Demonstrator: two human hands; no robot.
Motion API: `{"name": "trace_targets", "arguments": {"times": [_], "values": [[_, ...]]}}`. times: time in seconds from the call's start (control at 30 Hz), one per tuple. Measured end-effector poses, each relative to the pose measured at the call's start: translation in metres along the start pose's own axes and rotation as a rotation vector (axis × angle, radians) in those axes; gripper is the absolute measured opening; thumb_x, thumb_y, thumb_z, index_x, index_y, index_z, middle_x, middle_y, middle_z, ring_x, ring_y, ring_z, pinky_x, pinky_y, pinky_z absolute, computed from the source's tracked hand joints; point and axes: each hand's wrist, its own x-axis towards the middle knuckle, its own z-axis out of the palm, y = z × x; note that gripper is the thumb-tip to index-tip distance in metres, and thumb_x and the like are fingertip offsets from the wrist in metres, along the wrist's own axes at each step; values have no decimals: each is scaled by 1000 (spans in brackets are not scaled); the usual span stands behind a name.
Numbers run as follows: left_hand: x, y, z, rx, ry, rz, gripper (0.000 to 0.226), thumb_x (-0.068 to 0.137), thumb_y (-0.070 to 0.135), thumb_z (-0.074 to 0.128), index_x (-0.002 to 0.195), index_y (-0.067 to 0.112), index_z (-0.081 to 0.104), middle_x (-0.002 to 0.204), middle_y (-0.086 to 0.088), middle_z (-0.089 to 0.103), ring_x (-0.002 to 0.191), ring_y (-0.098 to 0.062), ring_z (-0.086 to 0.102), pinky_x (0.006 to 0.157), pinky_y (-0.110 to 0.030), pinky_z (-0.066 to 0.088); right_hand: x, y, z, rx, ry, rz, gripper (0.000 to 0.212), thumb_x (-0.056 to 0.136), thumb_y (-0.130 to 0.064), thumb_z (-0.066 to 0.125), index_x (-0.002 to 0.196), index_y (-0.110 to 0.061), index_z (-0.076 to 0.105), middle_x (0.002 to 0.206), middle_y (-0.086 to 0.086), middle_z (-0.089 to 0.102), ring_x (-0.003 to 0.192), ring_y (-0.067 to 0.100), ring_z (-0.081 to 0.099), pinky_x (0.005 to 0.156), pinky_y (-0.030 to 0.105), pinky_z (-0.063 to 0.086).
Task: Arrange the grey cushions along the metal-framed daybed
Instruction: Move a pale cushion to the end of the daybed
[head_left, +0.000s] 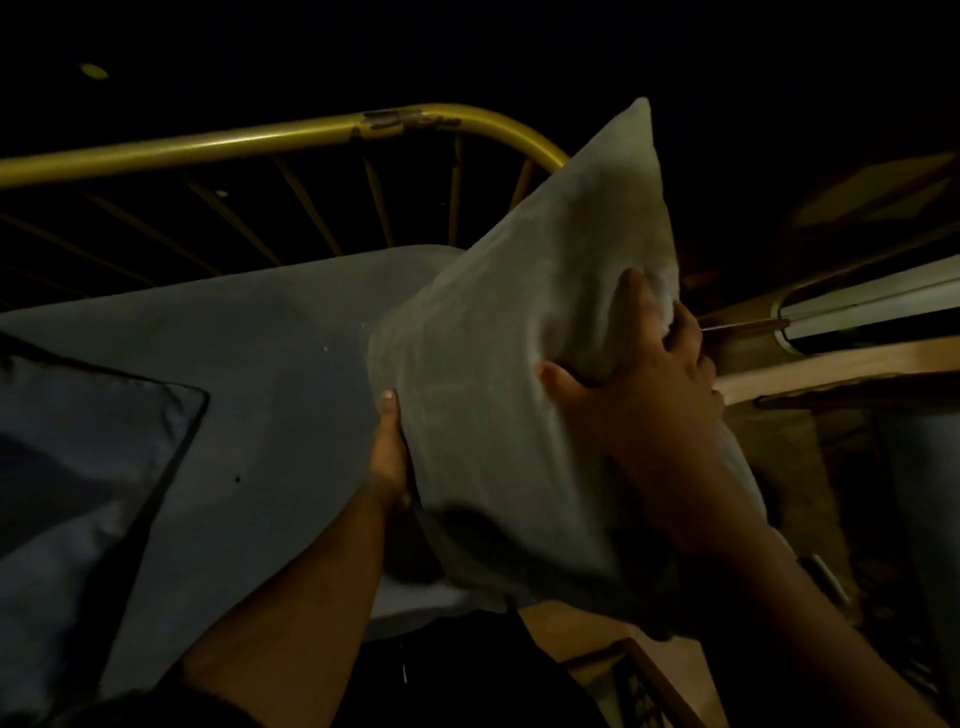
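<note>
Between the dark cushion (88, 457) at my left and the pillow (524, 364) I hold, the mattress (270, 364) lies bare. The rail (260, 137) bars the far side; wooden furniture (831, 369) crowds my right.

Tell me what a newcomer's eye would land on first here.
First, the pale grey square cushion, held tilted at centre, one corner pointing up, gripped by the left hand and right hand. Behind it arcs the chipped yellow metal rail over the grey mattress. A darker piped cushion lies at far left.

No legible text or labels anywhere.
</note>
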Motion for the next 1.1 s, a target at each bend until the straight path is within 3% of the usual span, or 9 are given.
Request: {"name": "trace_targets", "arguments": {"times": [0.17,0.27,0.53,0.6,0.7,0.83,0.93,1.03,1.1], "values": [[-38,15,-25,-4,10,62,101,50,88,62,135,36,48,131,1,62,114,-24,62,82,-45,57,-22,-14,-16,47,-1,-31,110,63,-71,66,145,-46,-3,158,12,10,137,46,25,106,61,29],[-84,27,-49,1,82,235,92,60,77,66,137,30,48,133,2,60,114,-21,61,97,-46,50,-38,-25,-18,108,-43,-116,112,63,-73,65,146,-45,-4,158,11,11,138,43,27,108,59,31],[-144,43,-134,97,270,429,51,90,40,58,138,27,47,136,-1,56,118,-20,57,98,-38,46,-61,-24,52,405,-263,-95,109,68,-66,68,146,-45,-6,158,5,9,139,35,27,109,53,33],[-136,40,-128,178,275,352,52,91,39,56,140,29,42,138,-9,53,120,-27,54,95,-39,45,-57,-16,80,368,-295,-68,107,68,-67,66,146,-44,-4,158,5,10,140,36,26,109,56,32],[-112,27,-120,343,276,259,59,83,47,65,135,29,44,122,-18,55,116,-33,55,92,-40,47,-48,6,120,197,-353,-27,100,73,-60,65,149,-33,7,155,12,18,139,40,26,109,56,32],[-84,23,-137,625,468,252,81,71,53,74,139,25,41,145,-20,36,135,-38,36,112,-48,33,-47,31,147,55,-415,145,99,71,-67,62,147,-28,12,153,16,21,139,42,24,110,57,27],[-67,20,-148,518,364,276,91,65,55,78,142,29,37,149,-9,39,136,-32,39,110,-51,37,-37,41,155,112,-378,220,99,66,-71,63,144,-38,13,153,13,19,137,44,24,106,64,31],[-49,21,-143,384,353,350,70,80,36,72,141,23,40,142,-3,51,129,-23,49,109,-45,40,-17,44,160,249,-363,232,95,69,-67,66,145,-45,13,153,10,20,135,44,28,102,63,38],[-38,21,-138,391,367,351,84,74,47,75,145,27,34,145,-1,48,129,-23,48,108,-45,40,-2,44,159,378,-383,229,90,68,-66,67,142,-48,19,147,10,32,129,42,38,96,60,44]]}}
